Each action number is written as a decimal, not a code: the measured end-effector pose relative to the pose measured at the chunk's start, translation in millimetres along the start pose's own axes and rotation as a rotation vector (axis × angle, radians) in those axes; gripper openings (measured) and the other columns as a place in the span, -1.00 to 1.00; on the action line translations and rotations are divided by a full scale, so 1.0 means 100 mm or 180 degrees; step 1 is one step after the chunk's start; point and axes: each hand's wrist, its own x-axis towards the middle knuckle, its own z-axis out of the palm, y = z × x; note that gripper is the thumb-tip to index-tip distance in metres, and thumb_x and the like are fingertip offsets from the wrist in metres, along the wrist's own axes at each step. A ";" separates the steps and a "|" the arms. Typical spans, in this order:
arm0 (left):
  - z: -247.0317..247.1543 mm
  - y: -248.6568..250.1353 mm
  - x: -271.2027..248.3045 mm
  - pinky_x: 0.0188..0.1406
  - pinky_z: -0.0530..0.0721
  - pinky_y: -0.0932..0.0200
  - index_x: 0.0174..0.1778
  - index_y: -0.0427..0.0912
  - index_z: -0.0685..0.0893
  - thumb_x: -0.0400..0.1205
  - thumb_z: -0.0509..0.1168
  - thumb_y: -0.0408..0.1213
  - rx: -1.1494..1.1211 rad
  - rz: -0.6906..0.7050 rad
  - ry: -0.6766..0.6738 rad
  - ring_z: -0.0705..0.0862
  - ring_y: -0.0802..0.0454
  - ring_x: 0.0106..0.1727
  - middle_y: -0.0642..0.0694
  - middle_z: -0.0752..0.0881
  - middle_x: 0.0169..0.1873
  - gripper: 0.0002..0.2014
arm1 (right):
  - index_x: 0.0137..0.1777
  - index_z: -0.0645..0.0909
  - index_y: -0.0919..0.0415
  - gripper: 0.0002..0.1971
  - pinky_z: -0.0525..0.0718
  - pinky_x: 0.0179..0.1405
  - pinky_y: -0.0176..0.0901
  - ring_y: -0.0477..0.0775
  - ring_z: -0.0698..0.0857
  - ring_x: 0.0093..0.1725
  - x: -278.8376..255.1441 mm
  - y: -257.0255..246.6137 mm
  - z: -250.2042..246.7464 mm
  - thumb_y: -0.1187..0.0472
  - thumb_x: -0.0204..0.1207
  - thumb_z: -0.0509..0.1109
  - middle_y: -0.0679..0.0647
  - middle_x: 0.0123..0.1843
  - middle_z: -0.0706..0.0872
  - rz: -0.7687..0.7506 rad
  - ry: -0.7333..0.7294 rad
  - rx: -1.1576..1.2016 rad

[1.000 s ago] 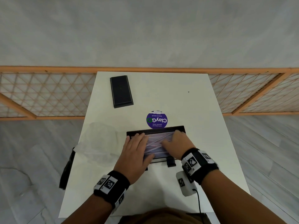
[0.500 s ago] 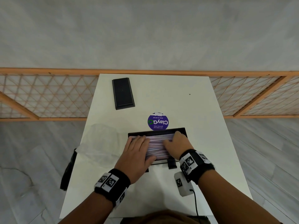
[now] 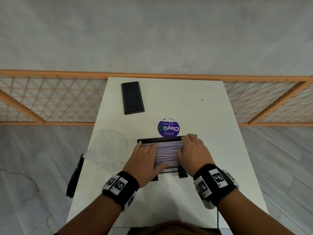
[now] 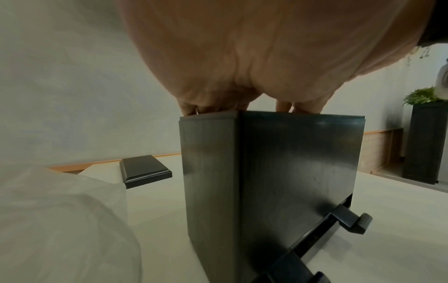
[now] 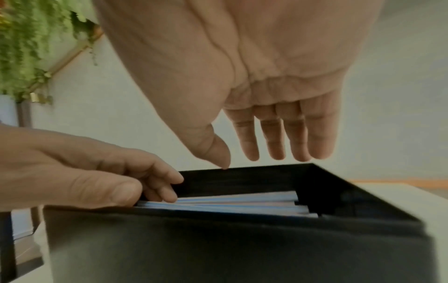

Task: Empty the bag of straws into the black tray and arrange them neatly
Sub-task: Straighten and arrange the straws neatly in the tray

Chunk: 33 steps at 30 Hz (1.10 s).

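Black wristbands (image 3: 120, 187) sit nearest at 6 o'clock. Just beyond, the left hand (image 3: 144, 160) lies flat, fingers straight on the straws (image 3: 167, 153); the right hand (image 3: 193, 153), fingers straight and together, is over their 3 o'clock ends. Straws fill the black tray (image 3: 159, 139) mid-table. An empty clear bag (image 3: 105, 148) lies at 9 o'clock, a purple sticker (image 3: 168, 128) beyond, and a black lid (image 3: 132, 97) at 11 o'clock.

Head view looks steeply down at the black tray (image 3: 166, 139) from above; both wrist views sit close beside it (low, looking across). All three share it.
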 end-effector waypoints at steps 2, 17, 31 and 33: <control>-0.01 0.01 0.00 0.80 0.09 -0.08 0.68 -0.15 0.37 0.66 0.08 0.42 -0.0072 -0.0005 0.0051 0.50 0.00 0.55 -0.06 0.57 0.52 -0.17 | 0.13 0.59 0.18 -0.78 0.69 0.05 0.09 0.22 0.61 0.14 -0.06 -0.02 -0.02 0.12 0.57 0.27 0.11 0.17 0.61 -0.0147 0.0100 -0.0116; -0.13 0.03 0.00 0.54 0.44 0.00 0.21 -0.04 0.65 0.66 0.05 0.13 -0.0065 0.0110 0.0104 0.63 -0.05 0.22 0.02 0.66 0.19 -0.57 | 0.16 0.61 0.15 -0.75 0.62 0.20 -0.02 0.20 0.60 0.25 -0.04 0.02 0.01 0.03 0.64 0.24 0.11 0.21 0.63 -0.0508 -0.0474 -0.0080; -0.01 0.11 -0.02 0.18 0.73 0.12 0.25 0.01 0.76 0.75 0.05 0.01 -0.0479 0.0220 0.0048 0.75 0.02 0.15 0.06 0.74 0.23 -0.60 | 0.17 0.63 0.11 -0.74 0.65 0.18 0.08 0.29 0.66 0.23 0.05 0.11 0.04 0.04 0.64 0.21 0.13 0.20 0.66 -0.0821 -0.0799 -0.0678; 0.00 0.11 -0.02 0.14 0.72 0.13 0.24 0.05 0.74 0.73 0.11 -0.03 -0.0476 0.0264 0.0176 0.71 0.08 0.12 0.12 0.72 0.19 -0.67 | 0.17 0.64 0.11 -0.78 0.66 0.12 0.07 0.31 0.65 0.21 0.06 0.11 0.04 0.18 0.61 0.24 0.14 0.18 0.64 -0.0866 -0.0781 -0.0630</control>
